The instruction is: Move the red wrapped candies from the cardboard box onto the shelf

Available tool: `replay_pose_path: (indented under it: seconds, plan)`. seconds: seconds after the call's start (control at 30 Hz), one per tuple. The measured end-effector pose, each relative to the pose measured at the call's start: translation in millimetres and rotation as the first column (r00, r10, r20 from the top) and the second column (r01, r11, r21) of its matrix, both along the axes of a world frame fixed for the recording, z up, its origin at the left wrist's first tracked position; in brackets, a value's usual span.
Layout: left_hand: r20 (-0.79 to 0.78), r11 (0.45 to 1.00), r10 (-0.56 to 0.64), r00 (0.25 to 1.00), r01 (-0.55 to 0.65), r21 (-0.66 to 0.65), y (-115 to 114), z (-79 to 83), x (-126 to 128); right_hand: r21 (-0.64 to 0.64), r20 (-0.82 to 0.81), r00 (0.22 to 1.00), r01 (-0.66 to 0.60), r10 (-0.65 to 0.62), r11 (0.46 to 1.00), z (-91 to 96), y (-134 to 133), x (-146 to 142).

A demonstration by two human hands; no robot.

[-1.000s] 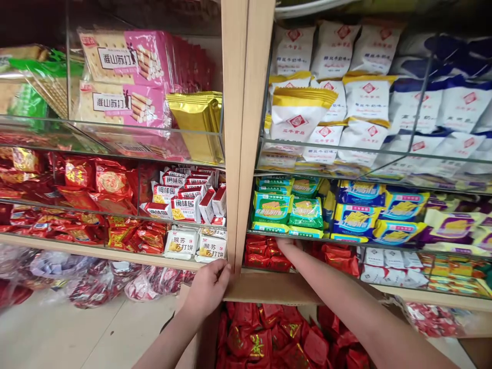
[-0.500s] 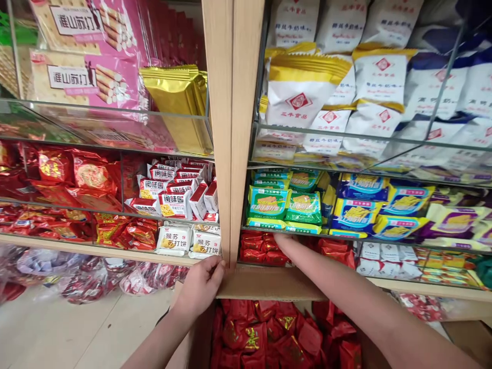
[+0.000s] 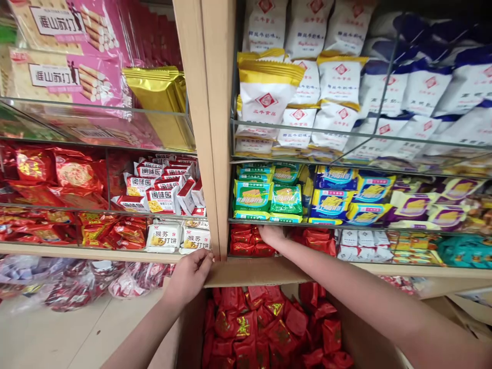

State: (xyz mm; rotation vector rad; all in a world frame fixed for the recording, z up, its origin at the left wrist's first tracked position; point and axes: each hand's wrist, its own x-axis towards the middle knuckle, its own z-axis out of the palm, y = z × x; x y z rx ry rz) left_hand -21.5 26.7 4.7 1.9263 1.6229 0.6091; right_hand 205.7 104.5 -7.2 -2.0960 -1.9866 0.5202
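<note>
Lower left of frame: plastic bags (image 3: 126,279) under the shelf, white biscuit packets (image 3: 163,237) on the bottom shelf above. Just right of these, left hand (image 3: 190,274) sits at the shelf edge, fingers curled narrow by the left end of the box flap (image 3: 257,272); can't tell if it pinches the flap. Flap's long axis runs across the frame, left hand to under the right forearm. Bottom center: cardboard box (image 3: 190,333), open, with loose red packets (image 3: 244,328) heaped inside, down and right of the left hand, straight below the right hand. Just right of the wooden upright (image 3: 209,128), small red packets (image 3: 242,241) fill a bottom-shelf compartment, row running sideways. Right hand (image 3: 272,234) reaches in at their right side, clearly the nearer hand; fingers hidden, so can't tell if wide, narrow or holding anything. Right of the wrist: more red packets (image 3: 318,242), then white packets (image 3: 363,247), teal ones (image 3: 467,251) far right.
</note>
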Motion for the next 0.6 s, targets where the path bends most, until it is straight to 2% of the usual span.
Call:
replay_pose_path:
  seconds: [0.1, 0.17, 0.23, 0.27, 0.3, 0.33, 0.37, 0.43, 0.5, 0.53, 0.6]
  plan:
    - [-0.028, 1.0, 0.003, 1.0, -0.003, 0.003, 0, 0.2, -1, 0.05, -0.004, 0.999, -0.039, 0.039, 0.998, 19.1, -40, 8]
    - [-0.039, 1.0, 0.016, 0.999, -0.015, 0.009, -1, 0.0, -1, 0.154, -0.04, 0.98, -0.184, 0.193, 0.971, 37.1, -81, 15]
    - [-0.045, 0.999, 0.027, 0.999, -0.026, 0.021, -1, -0.2, 0, 0.265, -0.055, 0.891, -0.421, 0.45, 0.867, 48.2, -127, 21]
    - [-0.049, 0.999, 0.029, 0.998, -0.027, 0.03, -1, -0.2, 0, 0.268, -0.035, 0.826, -0.535, 0.563, 0.801, 47.1, -149, 22]
    - [-0.054, 0.999, 0.027, 0.998, -0.025, 0.038, -1, 0.0, 0, 0.223, -0.012, 0.76, -0.631, 0.649, 0.743, 40.1, -169, 23]
    - [-0.061, 0.999, 0.024, 0.998, -0.021, 0.044, -1, 0.3, 1, 0.147, -0.005, 0.731, -0.675, 0.682, 0.724, 27.0, -185, 23]
    - [-0.068, 0.999, 0.021, 0.997, -0.018, 0.046, -1, 0.8, 1, 0.062, -0.008, 0.735, -0.677, 0.678, 0.734, 8.5, -197, 23]
    - [-0.082, 0.999, 0.023, 0.996, -0.019, 0.045, -2, 2.3, 2, -0.063, -0.004, 0.869, -0.495, 0.495, 0.867, -38.0, -208, 23]
    - [-0.095, 0.999, 0.038, 0.995, -0.034, 0.039, -3, 3.9, 3, -0.227, 0.109, 0.963, -0.218, 0.247, 0.949, -83.4, -205, 24]
    - [-0.104, 0.998, 0.047, 0.993, -0.044, 0.038, -4, 4.5, 3, -0.277, 0.173, 0.973, -0.103, 0.155, 0.955, -101.2, -201, 25]
    - [-0.118, 0.997, 0.065, 0.991, -0.061, 0.043, -5, 5.3, 3, -0.297, 0.251, 0.965, 0.007, 0.071, 0.955, -123.5, -191, 28]
